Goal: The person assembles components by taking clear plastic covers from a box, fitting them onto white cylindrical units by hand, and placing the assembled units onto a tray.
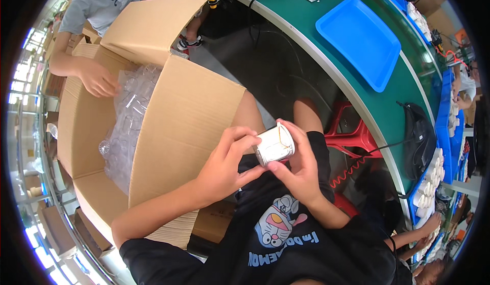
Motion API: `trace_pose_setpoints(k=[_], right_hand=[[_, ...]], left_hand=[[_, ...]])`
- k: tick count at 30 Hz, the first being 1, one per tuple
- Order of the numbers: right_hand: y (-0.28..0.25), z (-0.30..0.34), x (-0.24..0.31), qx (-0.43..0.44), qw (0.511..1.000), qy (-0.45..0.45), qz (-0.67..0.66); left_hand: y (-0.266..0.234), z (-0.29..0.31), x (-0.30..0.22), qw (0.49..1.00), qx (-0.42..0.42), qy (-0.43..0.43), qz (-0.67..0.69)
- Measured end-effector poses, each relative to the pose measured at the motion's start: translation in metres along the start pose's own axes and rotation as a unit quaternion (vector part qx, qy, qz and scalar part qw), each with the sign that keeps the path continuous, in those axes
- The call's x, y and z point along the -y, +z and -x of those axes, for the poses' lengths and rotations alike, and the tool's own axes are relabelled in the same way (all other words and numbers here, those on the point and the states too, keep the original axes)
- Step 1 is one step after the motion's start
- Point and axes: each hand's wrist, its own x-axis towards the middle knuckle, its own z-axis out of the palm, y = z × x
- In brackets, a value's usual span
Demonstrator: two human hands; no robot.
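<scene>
Above my lap, both hands hold a small white cylinder (275, 144). Its left end has a clear or shiny rim, and a thin yellowish wire or cord runs across its white side. With thumb and fingers, my left hand (224, 160) grips that rim end. My right hand (301, 170) is wrapped round the opposite end, thumb underneath and fingers over the top. I cannot tell the cylinder's exact kind. Just left of my hands stands an open cardboard box (184, 126), holding many clear plastic pieces (133, 106) in a bag.
Another person's hand (97, 78) reaches into the box from the far left. On the curving green table (301, 22) lies a blue tray (360, 42); a black bag (418, 139) and trays of white round parts (429, 183) are farther right. A red stool (352, 134) stands beneath the table edge.
</scene>
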Motion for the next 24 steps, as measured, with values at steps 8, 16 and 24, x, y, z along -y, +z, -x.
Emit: trace_pose_setpoints(k=[8,16,24], right_hand=[[0.011,0.001,0.009,0.007,0.98,-0.025,0.2],[-0.001,-0.006,0.008,0.004,0.951,-0.09,0.295],[-0.064,-0.057,0.019,-0.049,0.974,0.01,0.219]], left_hand=[[0.015,0.011,0.003,0.998,-0.042,0.051,-0.012],[0.012,0.009,0.006,0.998,0.005,0.043,-0.049],[0.009,0.004,0.008,0.99,0.103,-0.076,-0.065]])
